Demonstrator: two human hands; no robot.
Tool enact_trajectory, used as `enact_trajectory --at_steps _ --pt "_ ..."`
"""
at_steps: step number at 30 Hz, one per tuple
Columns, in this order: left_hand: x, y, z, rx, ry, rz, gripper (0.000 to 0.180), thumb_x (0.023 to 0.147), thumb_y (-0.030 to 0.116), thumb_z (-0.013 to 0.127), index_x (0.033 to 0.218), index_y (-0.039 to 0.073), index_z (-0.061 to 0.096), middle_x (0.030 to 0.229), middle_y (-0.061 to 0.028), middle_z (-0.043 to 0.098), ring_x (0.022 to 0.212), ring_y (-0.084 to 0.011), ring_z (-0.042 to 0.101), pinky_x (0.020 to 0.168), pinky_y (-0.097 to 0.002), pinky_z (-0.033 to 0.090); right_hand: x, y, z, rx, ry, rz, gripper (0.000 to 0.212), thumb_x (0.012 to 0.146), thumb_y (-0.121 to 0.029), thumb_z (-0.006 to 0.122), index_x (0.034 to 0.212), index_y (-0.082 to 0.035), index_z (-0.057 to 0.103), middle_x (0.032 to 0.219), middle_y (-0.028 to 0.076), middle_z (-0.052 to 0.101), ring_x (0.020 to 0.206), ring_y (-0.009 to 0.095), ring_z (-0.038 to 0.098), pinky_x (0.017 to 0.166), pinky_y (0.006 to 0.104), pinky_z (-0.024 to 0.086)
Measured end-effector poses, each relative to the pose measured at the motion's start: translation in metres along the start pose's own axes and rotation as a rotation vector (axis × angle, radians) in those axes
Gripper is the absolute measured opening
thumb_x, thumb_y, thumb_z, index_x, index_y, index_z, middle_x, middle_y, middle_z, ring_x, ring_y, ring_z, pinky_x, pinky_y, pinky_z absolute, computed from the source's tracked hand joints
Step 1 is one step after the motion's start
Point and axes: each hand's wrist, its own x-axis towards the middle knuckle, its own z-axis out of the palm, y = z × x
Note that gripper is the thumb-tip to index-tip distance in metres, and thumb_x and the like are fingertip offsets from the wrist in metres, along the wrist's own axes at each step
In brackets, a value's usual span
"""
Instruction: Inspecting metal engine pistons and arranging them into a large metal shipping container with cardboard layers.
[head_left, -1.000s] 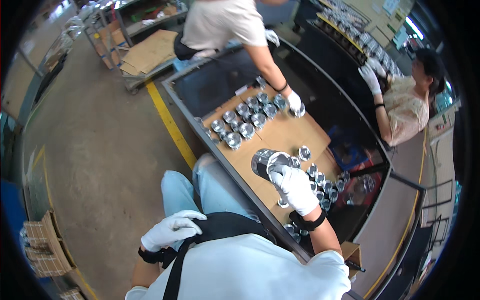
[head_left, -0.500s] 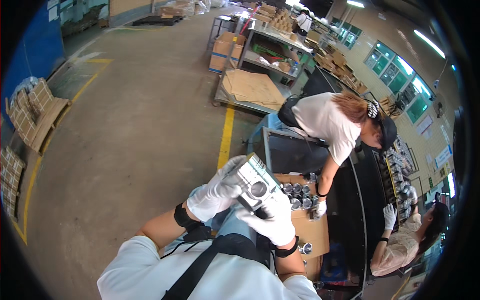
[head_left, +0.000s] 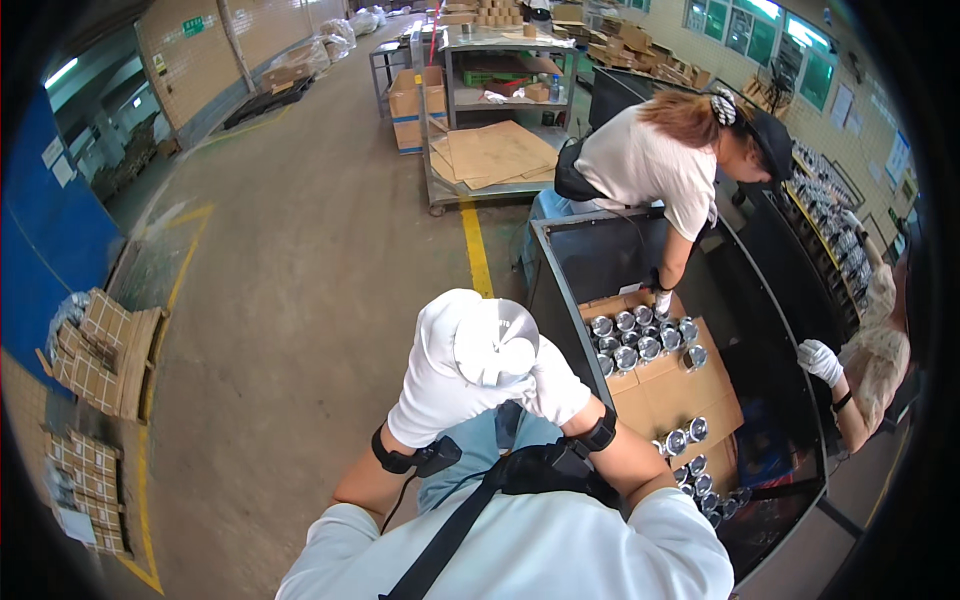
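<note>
A shiny metal piston point(head_left: 497, 342) is raised in front of my body, its round flat crown facing up. My left hand point(head_left: 436, 372), in a white glove, is closed around its left side. From the right, my gloved right hand point(head_left: 556, 384) also grips the piston, with its fingers partly hidden behind it. To the right, several similar pistons point(head_left: 648, 347) stand grouped on a cardboard sheet point(head_left: 645, 392) inside a black-walled bin point(head_left: 544, 262). Several more pistons point(head_left: 697, 430) sit nearer to me in that bin.
A co-worker point(head_left: 640, 150) leans over the bin, a gloved hand point(head_left: 663, 302) at the pistons. Another person's gloved hand point(head_left: 820, 362) is beyond the bin's right edge. A metal shelf cart point(head_left: 490, 190) stands ahead. Boxes on pallets point(head_left: 105, 350) line the left.
The piston has turned from showing its side with the pin hole to showing its crown. Both my hands still hold it. My view has swung to the right, and the co-worker's hand has moved farther away.
</note>
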Motion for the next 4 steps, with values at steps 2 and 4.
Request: enact_trajectory --at_steps 2,4 --pt "0.000 0.003 -0.001 0.010 -0.043 -0.010 0.094 0.060 0.031 0.095 0.137 0.009 0.046 0.130 -0.0152 0.050 0.118 -0.0332 0.054 0.101 -0.0419 0.045 0.005 0.003 -0.010 0.004 0.010 -0.026 0.020 0.097 -0.011 0.056 0.115 -0.001 0.059 0.079 0.003 0.064 0.045 0.004 0.047 0.039 0.0165 0.038" --pt "0.002 0.001 0.002 0.011 -0.086 -0.016 0.098 0.061 0.033 0.095 0.141 0.009 0.044 0.133 -0.0154 0.048 0.121 -0.0330 0.053 0.103 -0.0413 0.044 0.009 0.001 -0.032 -0.033 -0.084 -0.057 0.021 0.097 -0.012 0.056 0.115 -0.001 0.059 0.078 0.004 0.063 0.044 0.005 0.046 0.038 0.0180 0.037"
